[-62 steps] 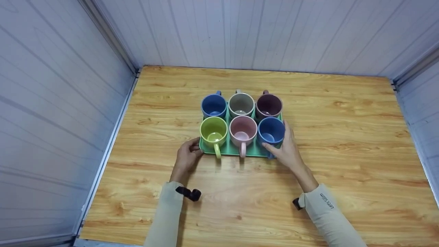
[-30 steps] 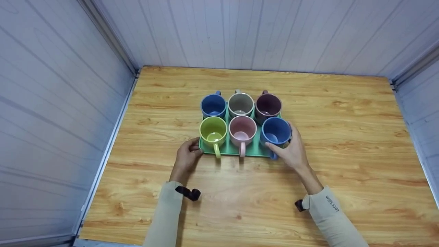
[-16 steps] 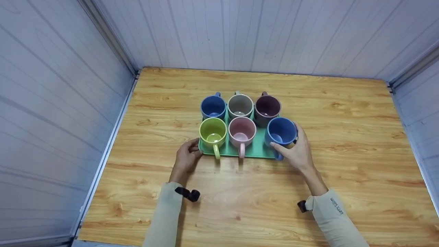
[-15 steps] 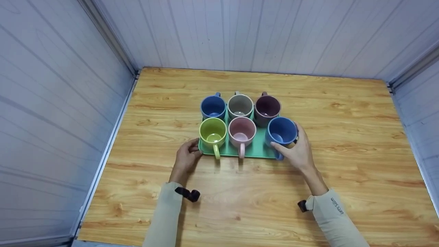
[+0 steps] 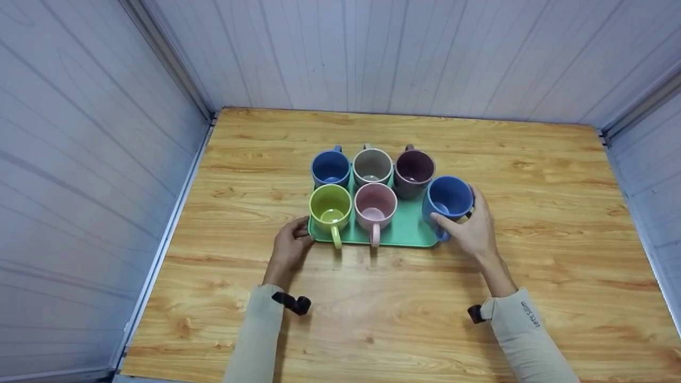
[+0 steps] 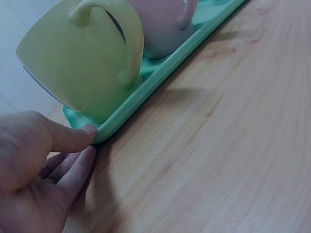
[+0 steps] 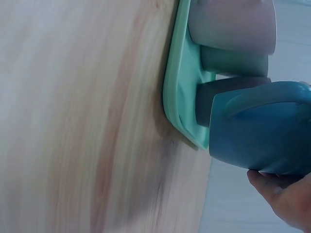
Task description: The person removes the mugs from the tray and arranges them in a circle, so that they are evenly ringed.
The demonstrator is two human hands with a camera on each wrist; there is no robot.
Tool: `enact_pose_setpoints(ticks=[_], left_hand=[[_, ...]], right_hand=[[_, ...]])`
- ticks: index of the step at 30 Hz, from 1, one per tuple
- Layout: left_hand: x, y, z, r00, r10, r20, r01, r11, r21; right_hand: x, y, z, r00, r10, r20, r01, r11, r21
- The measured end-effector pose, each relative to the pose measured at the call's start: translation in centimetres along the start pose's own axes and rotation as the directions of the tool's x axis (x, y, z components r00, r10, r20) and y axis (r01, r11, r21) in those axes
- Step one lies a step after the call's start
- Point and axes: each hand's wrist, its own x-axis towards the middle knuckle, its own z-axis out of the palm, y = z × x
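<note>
R hand (image 5: 471,229) holds a blue mug (image 5: 448,201) above the R end of a green tray (image 5: 407,229), thumb on its near side, fingers round its R side. Mug lies left of the palm, btwn thumb & fingers, mouth up w/ a slight tilt; handle (image 7: 262,97) faces the person. R hand is the nearer by far. Key relation: mug vs. tray's R edge, which it overlaps from above; bare tray separates it from the pink mug (image 5: 375,202), while its rim overlaps the plum mug (image 5: 413,182) in head view, contact unclear. L hand (image 5: 290,244), at the opp. end, pinches the tray's near L corner beside the yellow mug (image 5: 330,206); tray's long axis runs L to R btwn the hands.

R wrist cam adds what head cam can't: mug's base appears off the tray, w/ a shadow on the table (image 7: 97,145). L wrist cam shows thumb on the rim, fingertip just below; head view hides that grip. Fingers on mug's far side: partly hidden.
</note>
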Motion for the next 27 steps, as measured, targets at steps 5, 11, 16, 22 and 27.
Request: enact_pose_setpoints(ticks=[5,11,16,22,27], left_hand=[[0.0,0.0,0.1,1.0,0.017,0.003,-0.017,1.0,-0.004],[0.1,-0.2,0.1,1.0,0.011,0.007,-0.011,1.0,-0.008],[0.1,-0.2,-0.1,1.0,0.013,0.01,-0.013,1.0,-0.018],[0.0,-0.2,-0.1,1.0,0.012,0.005,-0.012,1.0,-0.016],[-0.1,-0.2,0.1,0.999,0.042,0.005,-0.042,0.999,-0.027]], right_hand=[[0.8,0.4,-0.8,1.0,0.007,-0.024,-0.006,0.999,0.031],[1.8,1.0,-1.5,0.998,0.044,-0.043,-0.044,0.999,0.001],[2.8,1.7,-1.7,0.997,0.054,-0.052,-0.055,0.998,-0.012],[4.1,2.3,-1.8,0.993,0.093,-0.068,-0.093,0.996,0.002],[4.9,2.9,-1.8,0.991,0.115,-0.072,-0.115,0.993,0.002]])
